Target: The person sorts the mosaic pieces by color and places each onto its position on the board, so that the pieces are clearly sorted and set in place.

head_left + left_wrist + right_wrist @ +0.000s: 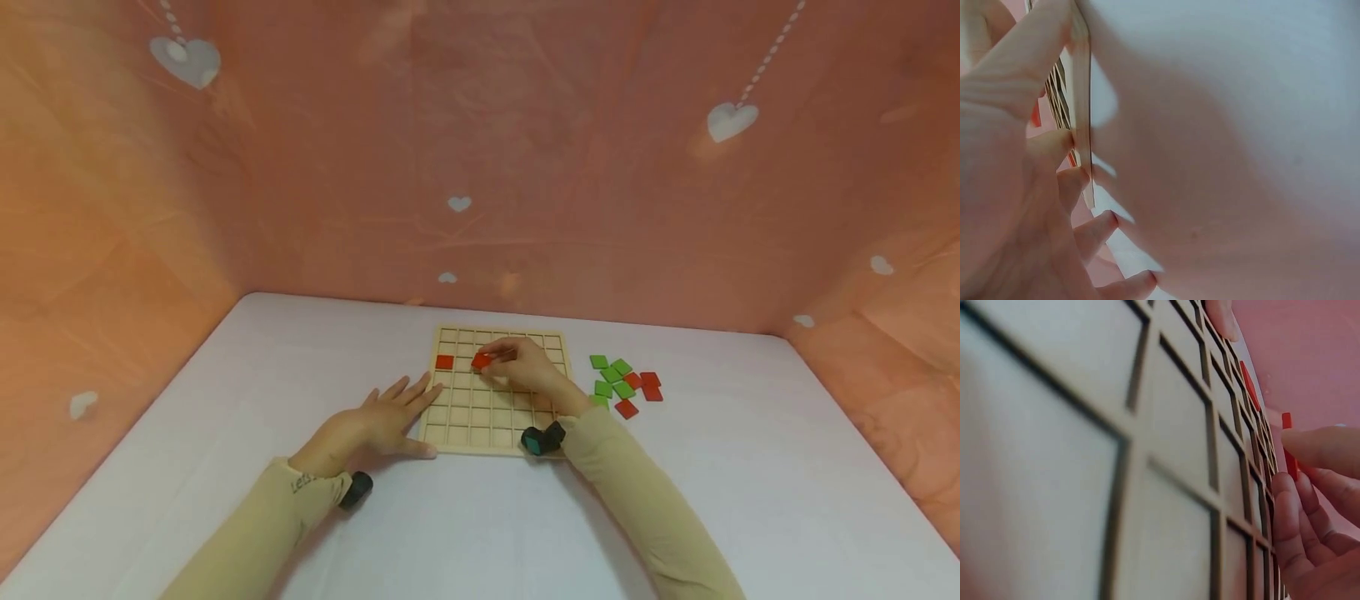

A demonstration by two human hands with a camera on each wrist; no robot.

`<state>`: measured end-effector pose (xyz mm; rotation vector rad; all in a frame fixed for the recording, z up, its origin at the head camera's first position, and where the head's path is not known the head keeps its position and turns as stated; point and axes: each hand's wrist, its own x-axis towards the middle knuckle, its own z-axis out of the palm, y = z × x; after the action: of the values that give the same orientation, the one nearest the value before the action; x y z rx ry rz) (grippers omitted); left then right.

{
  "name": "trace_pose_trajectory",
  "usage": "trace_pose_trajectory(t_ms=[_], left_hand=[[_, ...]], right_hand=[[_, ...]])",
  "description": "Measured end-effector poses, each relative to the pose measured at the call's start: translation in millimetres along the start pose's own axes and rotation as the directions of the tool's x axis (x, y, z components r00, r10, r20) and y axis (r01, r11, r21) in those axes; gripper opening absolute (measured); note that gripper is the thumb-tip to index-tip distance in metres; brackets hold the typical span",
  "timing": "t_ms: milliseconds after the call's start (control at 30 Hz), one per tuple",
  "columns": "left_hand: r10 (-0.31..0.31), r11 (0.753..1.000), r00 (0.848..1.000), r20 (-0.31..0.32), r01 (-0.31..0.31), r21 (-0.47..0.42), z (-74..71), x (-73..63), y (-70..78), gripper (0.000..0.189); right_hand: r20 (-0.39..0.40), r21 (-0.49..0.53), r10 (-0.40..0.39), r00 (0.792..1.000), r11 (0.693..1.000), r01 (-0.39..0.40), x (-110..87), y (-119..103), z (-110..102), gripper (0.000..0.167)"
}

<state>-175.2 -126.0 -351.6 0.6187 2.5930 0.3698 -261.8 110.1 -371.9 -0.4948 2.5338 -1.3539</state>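
Note:
A wooden grid board (480, 414) lies on the white table, with a red square tile (445, 362) in a cell near its left edge. Over the board, my right hand (522, 367) pinches a second red tile (481, 362) between thumb and fingers. In the right wrist view that pinched tile (1289, 447) stands on edge, just off the grid's surface. My left hand (392, 421) is spread at the board's left side. Its thumb and some fingertips touch the frame, as the left wrist view shows, while other fingers (1132, 287) reach the table.
Right of the board lies a loose group of green tiles (611, 375) and red tiles (651, 385), some overlapping. A pinkish cloth backdrop (525, 250) with pale hearts rises behind the table (465, 525). Each wrist wears a small black camera (356, 490).

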Motion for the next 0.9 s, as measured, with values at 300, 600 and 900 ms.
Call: trace_pose_trajectory(t_ms=[300,600,900], left_hand=[[-0.016,1.000,1.000,-0.005,0.016,-0.024,5.2,-1.5,-0.1,0.092],[-0.025,0.999,1.000,0.014,0.024,0.024,2.1,-2.0,-5.0,0.093],[-0.018,0.999,1.000,-0.013,0.019,0.028,1.1,-4.5,-4.6,0.092]], right_hand=[[0.029,-0.029,0.024,0.999,0.999,-0.023,8.8,-6.4,10.8,0.036],[0.049,-0.120,-0.026,0.998,0.992,0.032,21.1,-13.8,18.8,0.032],[0.085,-0.137,-0.032,0.996,0.990,0.043,27.2,-16.7,19.4,0.031]])
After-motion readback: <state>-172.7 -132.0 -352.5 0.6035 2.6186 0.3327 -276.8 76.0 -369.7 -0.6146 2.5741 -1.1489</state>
